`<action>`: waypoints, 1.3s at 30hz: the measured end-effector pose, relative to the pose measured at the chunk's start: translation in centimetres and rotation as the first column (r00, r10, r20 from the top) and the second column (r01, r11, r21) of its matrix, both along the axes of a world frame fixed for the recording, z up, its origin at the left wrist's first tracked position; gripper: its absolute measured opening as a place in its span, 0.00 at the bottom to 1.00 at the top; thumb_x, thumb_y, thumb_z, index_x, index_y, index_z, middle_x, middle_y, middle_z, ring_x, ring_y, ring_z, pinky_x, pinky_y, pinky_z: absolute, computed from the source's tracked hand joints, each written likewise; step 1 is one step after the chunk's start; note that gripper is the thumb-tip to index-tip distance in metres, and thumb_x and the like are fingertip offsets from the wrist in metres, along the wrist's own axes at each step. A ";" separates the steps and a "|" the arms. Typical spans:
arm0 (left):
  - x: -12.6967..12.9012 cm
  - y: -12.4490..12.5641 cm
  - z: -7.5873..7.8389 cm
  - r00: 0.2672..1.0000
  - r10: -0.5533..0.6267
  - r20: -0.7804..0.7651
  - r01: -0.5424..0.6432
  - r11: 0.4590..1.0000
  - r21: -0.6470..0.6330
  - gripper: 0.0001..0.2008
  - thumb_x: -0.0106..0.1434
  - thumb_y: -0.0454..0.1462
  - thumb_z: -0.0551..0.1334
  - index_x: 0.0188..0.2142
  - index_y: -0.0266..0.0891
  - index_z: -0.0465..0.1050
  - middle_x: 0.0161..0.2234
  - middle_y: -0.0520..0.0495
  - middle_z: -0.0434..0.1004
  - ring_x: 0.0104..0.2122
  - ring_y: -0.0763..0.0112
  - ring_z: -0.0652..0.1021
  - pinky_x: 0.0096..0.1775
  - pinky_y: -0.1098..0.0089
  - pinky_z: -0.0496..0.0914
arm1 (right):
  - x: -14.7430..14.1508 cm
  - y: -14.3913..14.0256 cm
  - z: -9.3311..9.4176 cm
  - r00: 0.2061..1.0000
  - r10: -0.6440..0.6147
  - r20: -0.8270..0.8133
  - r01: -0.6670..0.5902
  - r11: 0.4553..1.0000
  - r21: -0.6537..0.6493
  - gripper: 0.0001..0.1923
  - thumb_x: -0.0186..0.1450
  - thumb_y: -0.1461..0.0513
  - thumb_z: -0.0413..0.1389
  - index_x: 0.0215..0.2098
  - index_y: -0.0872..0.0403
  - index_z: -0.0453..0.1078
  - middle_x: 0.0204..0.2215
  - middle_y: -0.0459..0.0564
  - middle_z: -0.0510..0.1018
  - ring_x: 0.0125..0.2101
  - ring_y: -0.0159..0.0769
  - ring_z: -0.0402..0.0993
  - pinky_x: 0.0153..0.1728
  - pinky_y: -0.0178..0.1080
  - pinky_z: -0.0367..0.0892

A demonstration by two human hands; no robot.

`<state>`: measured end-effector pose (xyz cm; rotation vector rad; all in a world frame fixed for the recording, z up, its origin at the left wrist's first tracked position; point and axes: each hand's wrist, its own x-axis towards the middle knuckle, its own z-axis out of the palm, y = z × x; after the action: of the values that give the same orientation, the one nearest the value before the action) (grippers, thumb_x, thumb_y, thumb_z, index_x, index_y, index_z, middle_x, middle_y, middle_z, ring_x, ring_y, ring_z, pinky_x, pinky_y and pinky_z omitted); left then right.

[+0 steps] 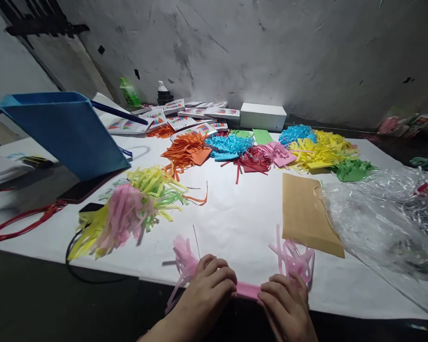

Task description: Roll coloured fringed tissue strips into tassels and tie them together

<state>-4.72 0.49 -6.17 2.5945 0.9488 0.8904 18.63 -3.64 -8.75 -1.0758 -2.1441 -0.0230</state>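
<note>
Head view. Both hands are working at the near edge of the white table sheet [235, 218]. The left hand [209, 289] and the right hand [287, 308] are each curling their fingers down onto one pink fringed paper strip [246, 289], pinching its uncut band between them. The band's long axis is running left to right, straight from one grip to the other, with only a short stretch of it showing bare in the gap. Loose pink fringe is fanning away from both grips: one tuft [183, 259] lying just outboard of the left hand, another [294, 259] rising just beyond the right hand. Both hands are equally near the strip, each closing on its own end.

Farther out from the left grip, a pink-and-yellow fringe bundle [121, 218] is lying on the sheet, with a blue paper bag [67, 133] well beyond it. Near the right grip, a tan envelope [306, 213] is lying flat, just beside crumpled clear plastic wrap [388, 223]. Well ahead of both grips, fringe piles in orange [185, 149], blue [228, 145] and yellow [317, 152] are crowding the far side.
</note>
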 end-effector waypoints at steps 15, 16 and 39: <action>0.8 0.5 -0.1 0.998 -0.010 -0.068 0.011 1.000 0.018 0.10 0.73 0.33 0.55 0.33 0.40 0.70 0.32 0.51 0.76 0.35 0.66 0.70 0.45 0.61 0.56 | -2.9 -0.6 -0.9 0.968 -0.180 -0.174 0.190 0.981 0.043 0.11 0.71 0.66 0.49 0.43 0.53 0.74 0.36 0.49 0.80 0.43 0.41 0.74 0.61 0.55 0.49; 0.7 0.5 -0.1 0.997 -0.038 -0.064 0.040 0.998 0.038 0.10 0.73 0.34 0.55 0.34 0.40 0.70 0.33 0.51 0.76 0.36 0.66 0.70 0.45 0.61 0.56 | -2.7 -0.7 -0.8 0.971 -0.170 -0.168 0.183 0.981 0.064 0.10 0.70 0.65 0.51 0.42 0.54 0.74 0.36 0.49 0.80 0.42 0.40 0.74 0.61 0.54 0.49; 3.3 -0.9 1.4 0.917 0.218 -0.334 -0.300 0.929 -0.217 0.07 0.63 0.30 0.56 0.32 0.39 0.71 0.35 0.45 0.74 0.37 0.58 0.70 0.42 0.55 0.60 | -4.3 -1.8 -0.2 0.942 -0.313 -0.122 0.318 0.948 0.028 0.13 0.70 0.69 0.48 0.42 0.51 0.74 0.39 0.47 0.82 0.46 0.41 0.77 0.66 0.60 0.39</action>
<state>-1.46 -0.37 -4.81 2.4470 1.4199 0.3792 14.35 -5.42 -8.96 -1.3495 -1.8401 -0.1564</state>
